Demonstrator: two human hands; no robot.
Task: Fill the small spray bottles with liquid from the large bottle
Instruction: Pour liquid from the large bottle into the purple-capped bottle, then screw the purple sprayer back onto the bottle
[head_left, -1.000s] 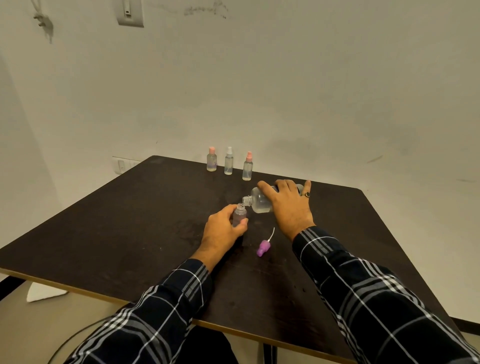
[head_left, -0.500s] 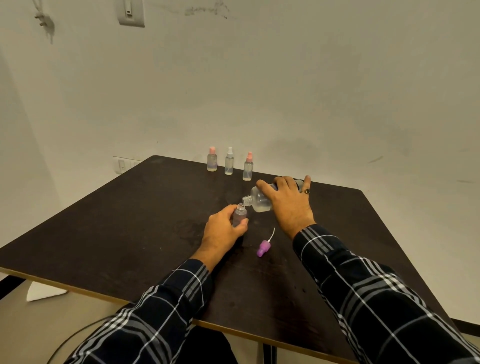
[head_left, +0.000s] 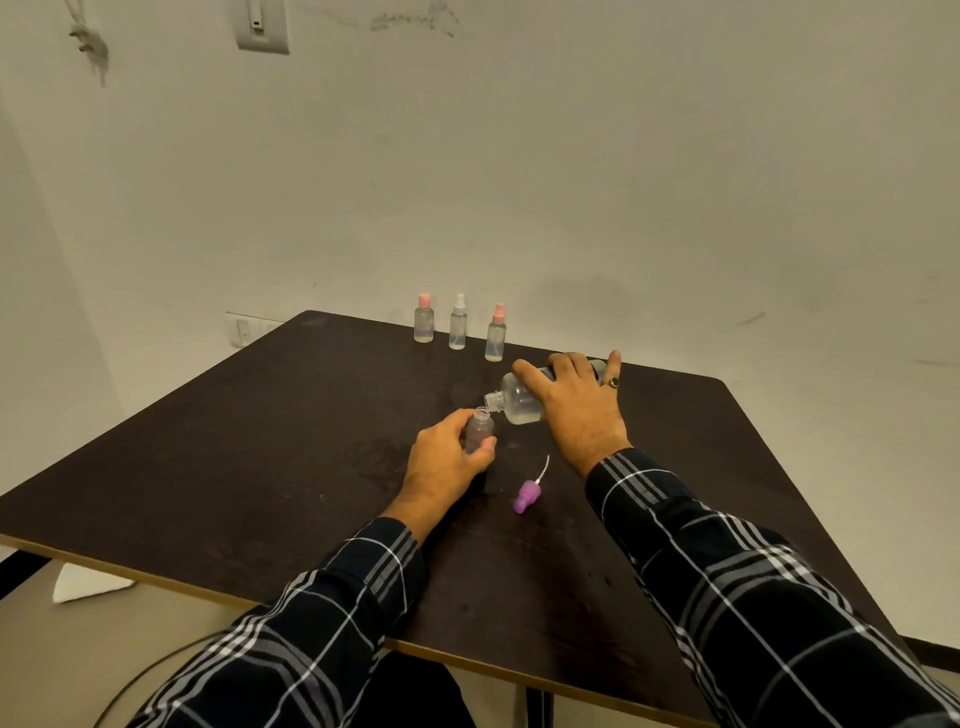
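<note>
The left grip (head_left: 447, 457) curls round the small bottle (head_left: 479, 430), thumb and fingers pinching its body and leaving the open mouth free. The bottle stands upright on the dark surface (head_left: 260, 441). The right grip (head_left: 576, 405) wraps over the large bottle (head_left: 514, 402), which is tipped almost flat with its neck just above the small mouth. Whether liquid is running is too fine to see.

The small bottle looks light, thin and easily knocked over, so holding it low on the body seems right. The large one is probably heavier and smooth, best held round its middle. A purple spray cap (head_left: 527, 496) lies near both wrists, and three capped bottles (head_left: 457, 327) stand at the far edge.

Compared with a second ago, almost nothing differs: same holds, much the same tilt.
</note>
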